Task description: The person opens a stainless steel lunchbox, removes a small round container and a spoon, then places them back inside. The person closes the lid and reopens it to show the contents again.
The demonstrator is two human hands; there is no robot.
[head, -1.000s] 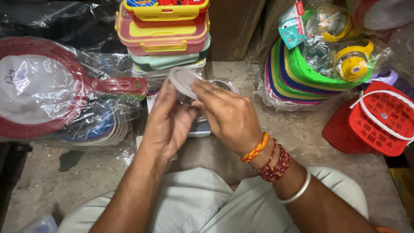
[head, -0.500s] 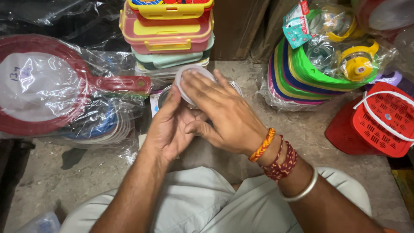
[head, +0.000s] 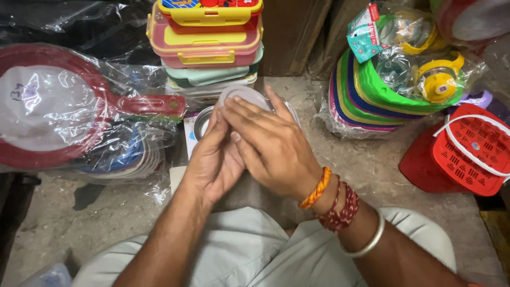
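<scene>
Pale grey plastic, that's the round lid (head: 245, 95) I've got pinched between both hands, just above my lap and right over the little steel bowl (head: 202, 121) on the concrete floor (head: 372, 165). My left hand (head: 212, 159) cups it from underneath with the fingers (head: 215, 125) curled up against its rim, and my right hand (head: 271, 146) lies over the top, fingers (head: 239, 114) pressed together flat on it. So both are clamped on the lid, nothing loose.

What could go wrong, I reckon: it's thin and smooth, so if I squeeze unevenly it could pop out sideways and clatter into the bowl or skid under the wrapped red pan (head: 58, 106). It also looks bendy enough to warp if I push too hard.

The lid itself looks clean and slightly glossy, mostly hidden by my hands. Further back, the stack of lunch boxes (head: 207, 42) sits close, so there's not much elbow room.
</scene>
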